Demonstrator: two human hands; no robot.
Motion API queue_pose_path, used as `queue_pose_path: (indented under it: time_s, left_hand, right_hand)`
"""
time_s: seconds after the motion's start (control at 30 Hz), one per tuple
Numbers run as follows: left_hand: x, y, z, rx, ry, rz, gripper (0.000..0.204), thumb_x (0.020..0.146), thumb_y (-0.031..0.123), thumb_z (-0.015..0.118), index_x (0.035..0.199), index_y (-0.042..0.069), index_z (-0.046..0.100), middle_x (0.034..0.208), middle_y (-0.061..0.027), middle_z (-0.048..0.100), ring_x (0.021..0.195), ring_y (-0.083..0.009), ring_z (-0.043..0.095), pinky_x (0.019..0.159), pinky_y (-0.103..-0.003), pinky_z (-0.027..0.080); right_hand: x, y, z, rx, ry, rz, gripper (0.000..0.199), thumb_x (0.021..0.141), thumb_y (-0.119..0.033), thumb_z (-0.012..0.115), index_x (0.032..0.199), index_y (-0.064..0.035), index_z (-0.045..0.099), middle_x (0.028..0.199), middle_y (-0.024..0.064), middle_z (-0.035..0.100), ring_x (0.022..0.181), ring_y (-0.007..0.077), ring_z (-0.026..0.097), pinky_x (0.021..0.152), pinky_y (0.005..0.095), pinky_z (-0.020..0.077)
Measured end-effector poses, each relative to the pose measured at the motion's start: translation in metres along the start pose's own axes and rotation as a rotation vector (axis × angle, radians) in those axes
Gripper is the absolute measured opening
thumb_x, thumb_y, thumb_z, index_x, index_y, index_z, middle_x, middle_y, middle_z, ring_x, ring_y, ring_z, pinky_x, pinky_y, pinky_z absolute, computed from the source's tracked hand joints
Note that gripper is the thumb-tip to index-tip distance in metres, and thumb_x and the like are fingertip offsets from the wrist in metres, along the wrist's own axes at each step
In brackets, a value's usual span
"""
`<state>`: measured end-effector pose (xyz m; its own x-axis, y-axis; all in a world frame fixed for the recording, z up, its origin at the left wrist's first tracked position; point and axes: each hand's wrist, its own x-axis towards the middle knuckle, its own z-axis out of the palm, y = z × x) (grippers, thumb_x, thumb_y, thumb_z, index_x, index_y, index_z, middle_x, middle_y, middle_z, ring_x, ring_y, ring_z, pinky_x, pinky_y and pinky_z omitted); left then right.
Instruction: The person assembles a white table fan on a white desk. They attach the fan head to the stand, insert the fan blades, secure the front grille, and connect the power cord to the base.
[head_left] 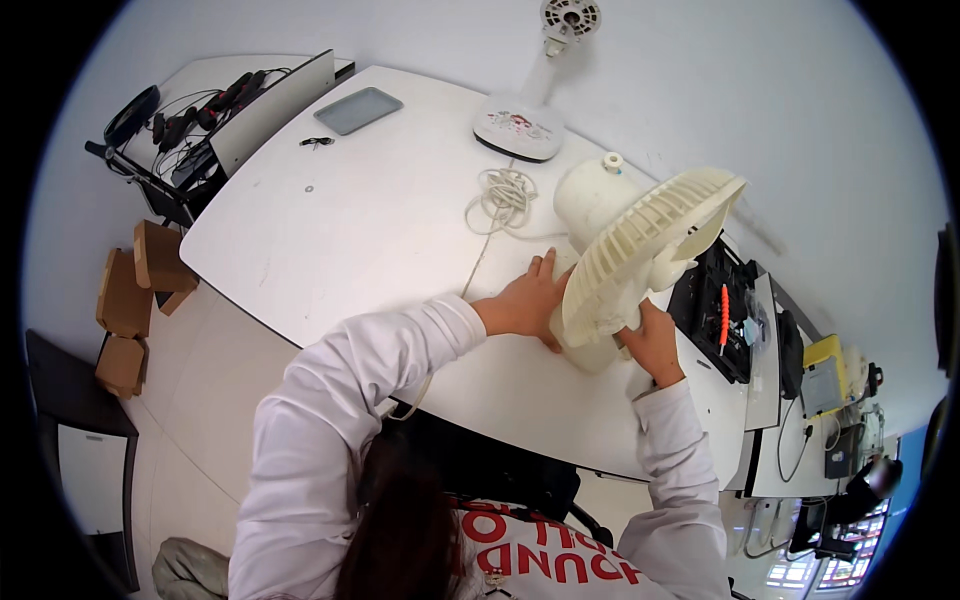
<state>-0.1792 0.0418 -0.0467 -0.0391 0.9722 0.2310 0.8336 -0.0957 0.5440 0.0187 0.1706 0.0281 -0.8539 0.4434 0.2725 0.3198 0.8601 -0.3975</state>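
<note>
A cream table fan (640,245) stands on the white table (350,230), its round slatted grille tilted toward me and its motor housing (592,195) behind. My left hand (530,298) rests flat against the fan's left side near its base. My right hand (652,340) grips the lower rim of the grille from the right. The fan's base is mostly hidden by the grille and my hands. Both sleeves are white.
A coiled white cord (503,197) lies behind the fan, and a second fan's base and pole (520,125) stand at the far edge. A grey tray (358,109) lies far left. A black toolbox with an orange-handled tool (722,312) sits at the right. Cardboard boxes (135,290) stand on the floor.
</note>
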Motion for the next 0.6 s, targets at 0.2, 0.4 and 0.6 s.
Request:
queue_pose_path:
  time_s: [0.2,0.4,0.6]
  left_hand:
    - [0.022,-0.027,0.007,-0.205,0.144,-0.032,0.116,0.056,0.040,0.084,0.143,0.003,0.018,0.141,-0.0336,0.019,0.126,-0.0516,0.028,0.102,-0.049,0.035]
    - [0.045,-0.049,0.020,-0.898,0.130,-0.320,0.113,0.061,0.040,0.081,0.140,-0.009,0.016,0.142,-0.0354,0.016,0.131,-0.0502,0.017,0.106,-0.051,0.027]
    - [0.052,-0.049,0.048,-0.088,0.088,-0.160,0.131,0.055,0.050,0.083,0.145,-0.001,0.002,0.144,-0.0372,0.002,0.134,-0.0514,0.004,0.109,-0.052,0.019]
  right_hand:
    - [0.012,0.016,-0.001,0.020,0.021,0.064,0.048,0.071,-0.025,0.073,0.112,-0.0044,0.058,0.081,0.0189,0.067,0.074,0.0345,0.066,0.067,0.0374,0.0523]
    - [0.024,0.030,-0.003,0.014,-0.021,0.078,0.048,0.072,-0.024,0.073,0.113,-0.0048,0.058,0.083,0.0188,0.067,0.075,0.0337,0.066,0.069,0.0365,0.0520]
    - [0.037,0.054,-0.005,0.043,-0.055,0.048,0.051,0.072,-0.027,0.072,0.116,-0.0051,0.056,0.084,0.0191,0.067,0.074,0.0338,0.065,0.069,0.0372,0.0516]
